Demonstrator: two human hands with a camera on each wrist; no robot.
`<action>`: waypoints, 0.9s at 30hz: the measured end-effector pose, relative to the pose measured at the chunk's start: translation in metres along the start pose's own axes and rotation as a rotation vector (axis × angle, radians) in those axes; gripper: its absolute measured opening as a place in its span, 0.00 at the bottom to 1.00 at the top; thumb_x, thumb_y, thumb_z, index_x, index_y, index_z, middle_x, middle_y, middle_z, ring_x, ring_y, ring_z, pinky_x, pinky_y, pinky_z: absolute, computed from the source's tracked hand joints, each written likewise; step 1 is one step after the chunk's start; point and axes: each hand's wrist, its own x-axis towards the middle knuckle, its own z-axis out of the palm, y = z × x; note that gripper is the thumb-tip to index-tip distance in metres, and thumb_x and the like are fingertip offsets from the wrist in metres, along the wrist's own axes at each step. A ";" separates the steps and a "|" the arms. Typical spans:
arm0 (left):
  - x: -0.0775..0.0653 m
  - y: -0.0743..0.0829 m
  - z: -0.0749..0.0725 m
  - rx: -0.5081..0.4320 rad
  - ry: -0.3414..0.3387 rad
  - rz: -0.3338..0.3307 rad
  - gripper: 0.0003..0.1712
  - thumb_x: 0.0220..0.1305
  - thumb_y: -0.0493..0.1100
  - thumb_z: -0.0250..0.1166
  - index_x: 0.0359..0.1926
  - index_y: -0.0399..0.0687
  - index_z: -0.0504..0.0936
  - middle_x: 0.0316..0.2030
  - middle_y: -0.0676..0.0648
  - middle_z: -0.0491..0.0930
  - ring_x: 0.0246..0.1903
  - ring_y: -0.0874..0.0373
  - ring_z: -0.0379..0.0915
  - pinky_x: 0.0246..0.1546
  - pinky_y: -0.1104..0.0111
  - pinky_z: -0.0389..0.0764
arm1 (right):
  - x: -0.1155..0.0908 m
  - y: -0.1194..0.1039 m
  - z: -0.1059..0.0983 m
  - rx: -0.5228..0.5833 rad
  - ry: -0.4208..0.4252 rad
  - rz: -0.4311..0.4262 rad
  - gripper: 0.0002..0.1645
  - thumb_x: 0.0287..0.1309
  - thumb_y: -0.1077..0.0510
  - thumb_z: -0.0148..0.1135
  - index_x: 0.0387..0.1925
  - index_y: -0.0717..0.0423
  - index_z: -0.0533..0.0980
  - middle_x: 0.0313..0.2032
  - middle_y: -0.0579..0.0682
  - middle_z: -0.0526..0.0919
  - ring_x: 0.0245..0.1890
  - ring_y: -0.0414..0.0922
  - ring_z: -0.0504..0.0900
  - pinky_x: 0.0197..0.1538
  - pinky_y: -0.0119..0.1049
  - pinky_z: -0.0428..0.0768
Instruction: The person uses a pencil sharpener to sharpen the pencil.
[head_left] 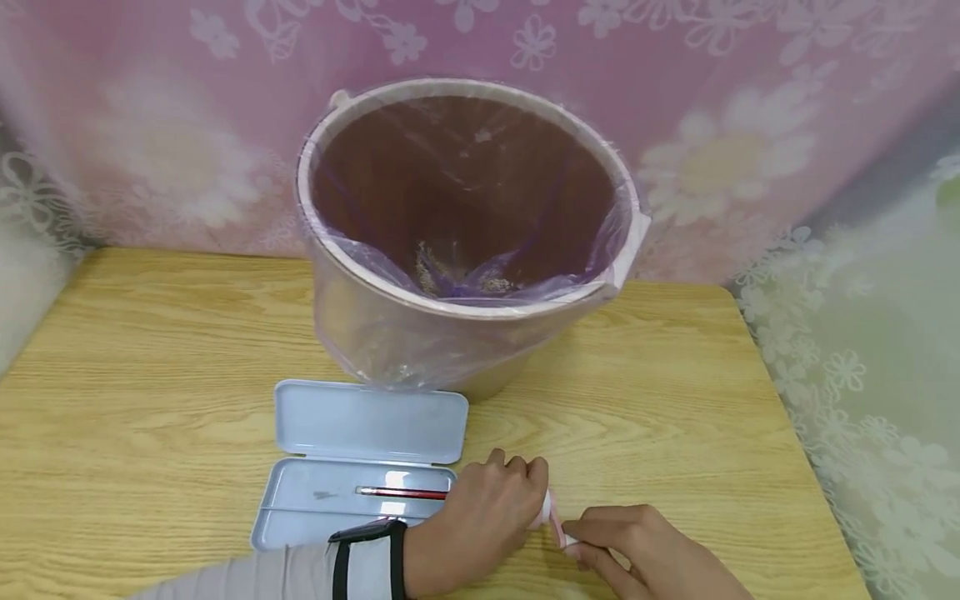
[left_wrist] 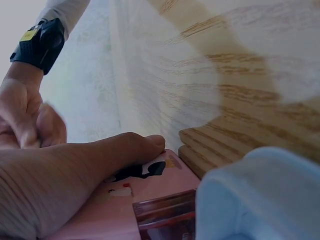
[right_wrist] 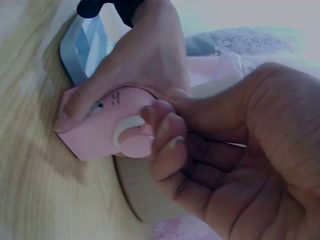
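Observation:
A pink crank pencil sharpener (right_wrist: 82, 142) stands on the wooden table, with its clear drawer (left_wrist: 165, 215) showing in the left wrist view. My left hand (head_left: 491, 504) grips its body from above, thumb along one side. At the crank (right_wrist: 126, 127), my right hand (head_left: 645, 546) pinches the small white knob (head_left: 572, 540) between thumb and fingers. Left of the sharpener, a light blue pencil case (head_left: 371, 421) lies with its lid swung back. A slim red pencil (head_left: 405, 493) overlaps the lower half of the case, its right end hidden behind my left hand.
A tall bin (head_left: 468, 312) lined with a thin purple plastic bag stands behind the case, close to the lid. Flowered pink cloth (head_left: 187, 167) hangs behind the table (head_left: 150, 333). The table's right edge lies beyond my right hand.

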 end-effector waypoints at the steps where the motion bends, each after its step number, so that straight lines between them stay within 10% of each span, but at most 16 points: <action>1: 0.000 0.000 0.000 0.002 -0.012 0.000 0.22 0.51 0.51 0.76 0.24 0.54 0.68 0.14 0.57 0.66 0.15 0.66 0.59 0.10 0.76 0.56 | 0.001 -0.001 -0.001 -0.015 0.021 0.014 0.09 0.68 0.65 0.61 0.43 0.50 0.83 0.29 0.34 0.78 0.30 0.21 0.70 0.33 0.15 0.71; 10: 0.000 -0.001 -0.002 -0.014 -0.049 0.006 0.23 0.59 0.54 0.73 0.24 0.54 0.67 0.14 0.57 0.64 0.15 0.66 0.57 0.11 0.76 0.54 | 0.007 -0.007 -0.008 -0.134 0.083 0.083 0.11 0.70 0.64 0.59 0.49 0.53 0.83 0.33 0.34 0.80 0.32 0.22 0.71 0.33 0.18 0.72; 20: 0.000 0.001 0.007 -0.008 0.155 -0.004 0.23 0.71 0.48 0.58 0.19 0.56 0.61 0.11 0.58 0.56 0.13 0.66 0.48 0.14 0.75 0.42 | 0.022 0.004 -0.008 -0.249 0.197 0.060 0.15 0.62 0.72 0.63 0.48 0.56 0.82 0.34 0.38 0.83 0.29 0.24 0.68 0.32 0.17 0.70; 27: 0.000 -0.001 0.000 0.011 -0.049 0.019 0.17 0.52 0.51 0.75 0.41 0.54 0.82 0.17 0.57 0.72 0.17 0.65 0.65 0.12 0.76 0.61 | 0.031 0.028 0.007 -0.173 0.223 0.162 0.14 0.65 0.71 0.61 0.47 0.54 0.83 0.32 0.35 0.80 0.27 0.25 0.68 0.30 0.23 0.74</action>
